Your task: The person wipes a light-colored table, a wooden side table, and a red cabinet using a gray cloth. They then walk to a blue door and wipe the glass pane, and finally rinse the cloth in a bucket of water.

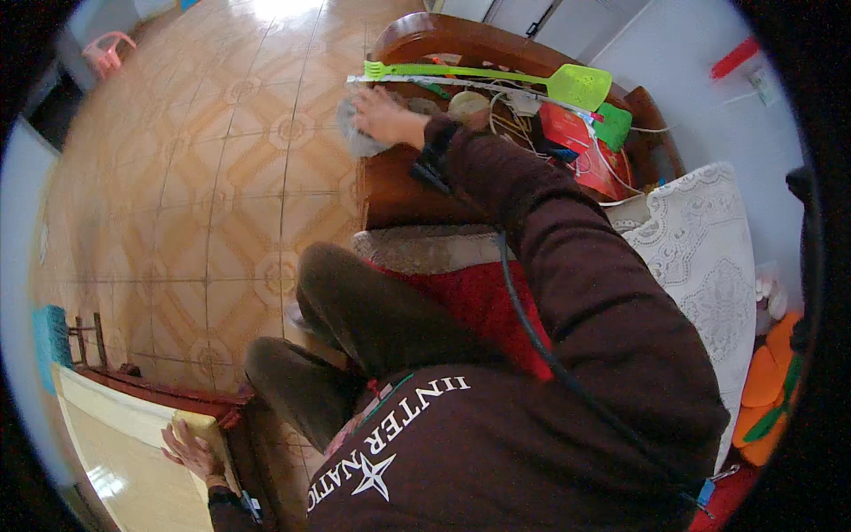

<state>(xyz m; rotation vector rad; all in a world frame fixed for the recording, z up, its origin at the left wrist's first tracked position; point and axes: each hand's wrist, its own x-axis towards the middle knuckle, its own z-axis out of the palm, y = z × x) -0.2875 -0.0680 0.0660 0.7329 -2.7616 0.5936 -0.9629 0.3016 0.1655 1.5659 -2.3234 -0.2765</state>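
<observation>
My right hand (385, 118) is at the near left end of a brown wooden side table (425, 189), its fingers on a crumpled, see-through plastic bag (352, 130). The bag juts past the table edge over the floor, and motion blurs the hand and bag. Down at the lower left, my left hand (191, 452) rests with fingers apart on the corner of a cream-topped table (143, 459). A lime-green fly swatter (578, 86) lies across the side table beyond my right hand, alongside a thin white strip (459, 83).
Red boxes (588, 163), a green item (613, 126), white cables (495, 113) and a pale round object (467, 105) crowd the side table. White lace cloth (711, 233) drapes at the right. A pink plastic chair (110, 52) stands far across the tiled floor (246, 166).
</observation>
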